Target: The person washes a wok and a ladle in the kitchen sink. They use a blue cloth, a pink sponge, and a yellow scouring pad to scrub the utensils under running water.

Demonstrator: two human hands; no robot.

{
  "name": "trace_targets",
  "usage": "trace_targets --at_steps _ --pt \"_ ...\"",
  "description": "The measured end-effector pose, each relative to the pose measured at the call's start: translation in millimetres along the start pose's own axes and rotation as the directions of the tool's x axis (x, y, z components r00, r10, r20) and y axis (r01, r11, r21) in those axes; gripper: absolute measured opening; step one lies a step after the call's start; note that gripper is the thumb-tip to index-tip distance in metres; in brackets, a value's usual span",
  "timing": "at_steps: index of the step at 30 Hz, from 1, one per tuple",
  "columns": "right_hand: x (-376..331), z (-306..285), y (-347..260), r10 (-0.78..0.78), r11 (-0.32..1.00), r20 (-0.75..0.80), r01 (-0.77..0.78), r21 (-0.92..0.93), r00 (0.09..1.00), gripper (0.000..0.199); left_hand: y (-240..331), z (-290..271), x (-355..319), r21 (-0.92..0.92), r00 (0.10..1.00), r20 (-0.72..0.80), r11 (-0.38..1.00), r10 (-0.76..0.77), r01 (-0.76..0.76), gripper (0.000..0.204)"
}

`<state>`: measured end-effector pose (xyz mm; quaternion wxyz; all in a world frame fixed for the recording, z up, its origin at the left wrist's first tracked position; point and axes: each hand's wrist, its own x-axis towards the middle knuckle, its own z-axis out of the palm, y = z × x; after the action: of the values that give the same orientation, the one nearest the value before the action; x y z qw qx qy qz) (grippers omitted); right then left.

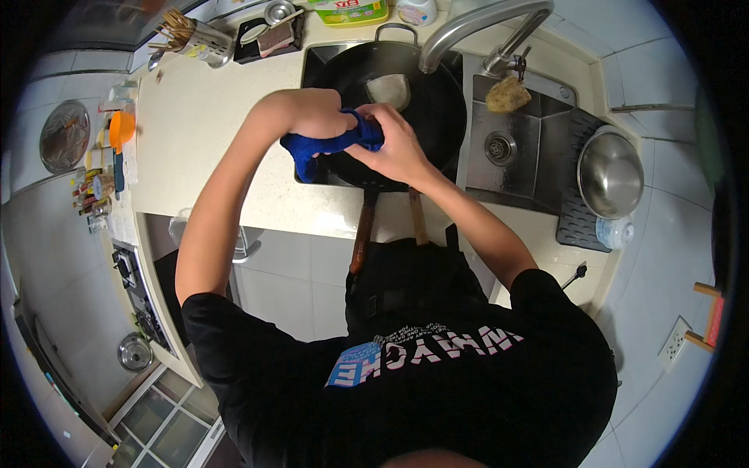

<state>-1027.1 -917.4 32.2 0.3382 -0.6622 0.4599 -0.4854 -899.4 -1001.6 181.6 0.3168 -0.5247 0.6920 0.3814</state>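
Both hands are closed on a bunched dark blue cloth (324, 145) above the left part of a large black wok (437, 117). My left hand (320, 115) grips it from the far side, its fingers partly hidden. Close by on the right, my right hand (396, 147) pinches the cloth's other end. In the wok lies a metal spatula blade (388, 91), mostly beyond my right hand. The wok rests over the left sink basin, with a wooden handle (363, 230) pointing toward me. A second wooden handle (419, 218) sticks out beside it.
A faucet (476, 31) arches over the wok's far right rim. To the right are a steel sink (499, 175), a brown sponge (508, 94) and a metal bowl (611, 175) on a dark drying mat (573, 199). A chopstick holder (209, 43) and black tray (269, 39) stand at the back left.
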Motion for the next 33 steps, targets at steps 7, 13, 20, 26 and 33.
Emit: trace_targets --at_steps 7,13,20,26,33 --pt "8 20 11 0.046 0.820 0.436 -0.283 0.497 0.899 0.045 -15 -8 -18 0.052 0.995 0.036 0.995 0.088 -0.090 0.058" --pt "24 -41 19 0.224 0.810 0.854 -0.577 0.104 0.469 0.045 -32 -11 -31 0.093 0.995 0.060 0.992 0.083 -0.088 0.059" --pt "9 -130 0 0.215 0.866 0.637 -0.446 0.226 0.740 0.032 -44 -37 -45 0.117 0.994 -0.026 0.987 0.111 -0.107 0.058" --pt "1 -216 -47 0.199 0.937 0.337 -0.279 0.208 0.920 0.030 -9 -115 -56 0.277 0.819 -0.486 0.942 0.305 -0.187 0.065" --pt "10 -254 43 0.561 0.822 0.010 -0.559 0.106 0.827 0.044 108 -167 80 0.434 0.497 -0.596 0.774 0.631 -0.461 0.054"
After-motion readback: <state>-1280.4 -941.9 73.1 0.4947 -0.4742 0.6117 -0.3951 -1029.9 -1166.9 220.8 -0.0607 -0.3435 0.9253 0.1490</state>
